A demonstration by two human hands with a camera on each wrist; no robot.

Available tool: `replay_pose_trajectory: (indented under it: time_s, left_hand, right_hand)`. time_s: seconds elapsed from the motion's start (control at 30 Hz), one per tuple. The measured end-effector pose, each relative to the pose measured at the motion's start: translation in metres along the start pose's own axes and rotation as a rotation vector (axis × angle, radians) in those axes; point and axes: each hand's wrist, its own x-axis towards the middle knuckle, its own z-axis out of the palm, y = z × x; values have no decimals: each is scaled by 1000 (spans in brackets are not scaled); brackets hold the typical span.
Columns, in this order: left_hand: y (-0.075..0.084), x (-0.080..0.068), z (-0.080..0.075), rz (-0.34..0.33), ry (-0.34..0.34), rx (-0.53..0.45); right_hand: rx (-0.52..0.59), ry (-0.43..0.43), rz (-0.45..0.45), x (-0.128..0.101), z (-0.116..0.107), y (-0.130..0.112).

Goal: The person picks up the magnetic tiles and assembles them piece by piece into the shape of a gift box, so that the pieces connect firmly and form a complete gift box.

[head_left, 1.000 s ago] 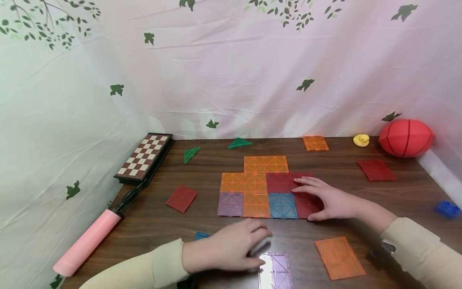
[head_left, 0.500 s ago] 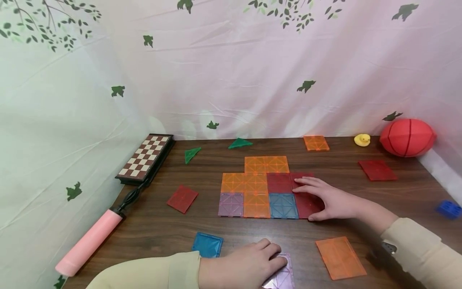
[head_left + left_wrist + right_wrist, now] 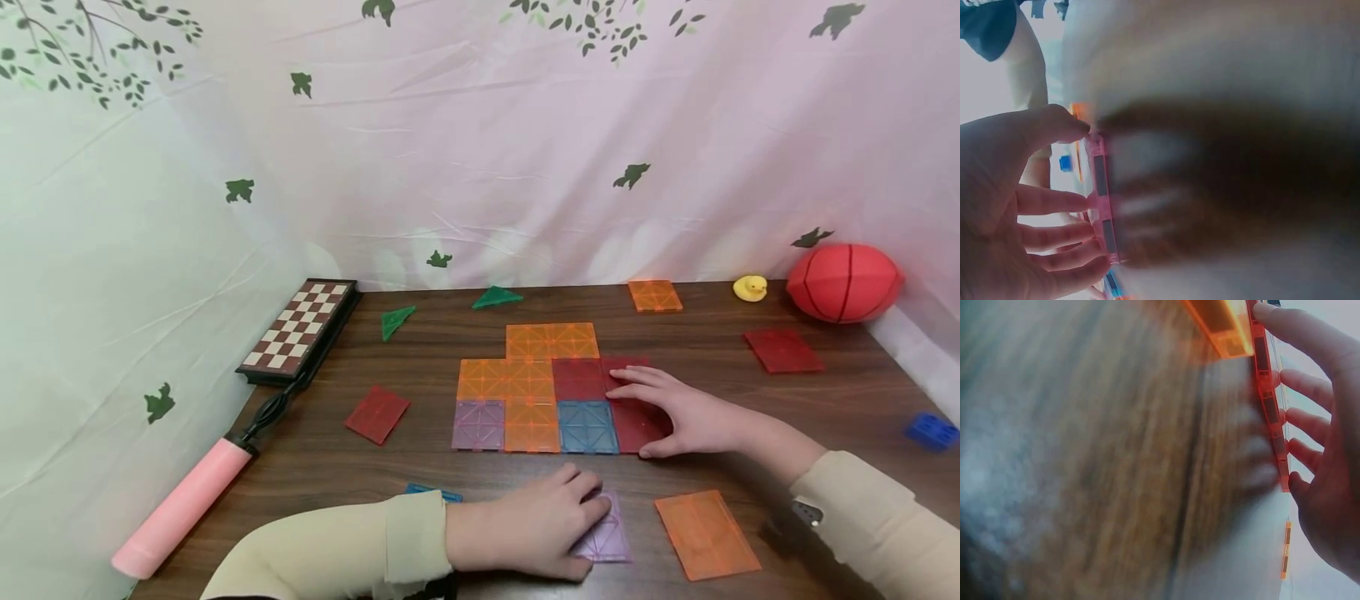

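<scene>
While my left hand is sliding the purple tile across the bench, the tile is now sitting closer to the laid patch than half a second ago, when it was nearly at the bench's near edge. My fingers are lying fairly flat over its left part, pressing rather than gripping; the wrist view shows fingertips against the tile's pink-looking edge. To my eye that means the tile is being brought up toward the mosaic, though it is not yet touching it.

My right hand is staying put, fingers spread and flat, pressing the dark red tiles at the mosaic's right side.

As for room, a bare strip of bench is lying between the purple tile and the mosaic's front row. A loose orange tile is sitting just beside the purple one on the right, apart from it, and a blue tile is peeking out behind my left sleeve. The near edge is close below my hand.
</scene>
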Motion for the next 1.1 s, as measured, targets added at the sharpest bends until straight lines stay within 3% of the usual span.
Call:
replay_pose_trajectory:
  time_s: [0.3, 0.73, 0.9, 1.1]
  left_hand:
    - [-14, 16, 4, -18, 17, 35]
    - [-22, 21, 7, -21, 39, 10]
    - [-28, 12, 0, -53, 50, -64]
    - [-40, -22, -15, -69, 201, -131]
  right_hand:
    - [1, 1, -4, 0, 0, -1]
    - [16, -2, 0, 0, 1, 1]
    - [11, 3, -6, 0, 2, 3]
    - [8, 6, -10, 1, 2, 4]
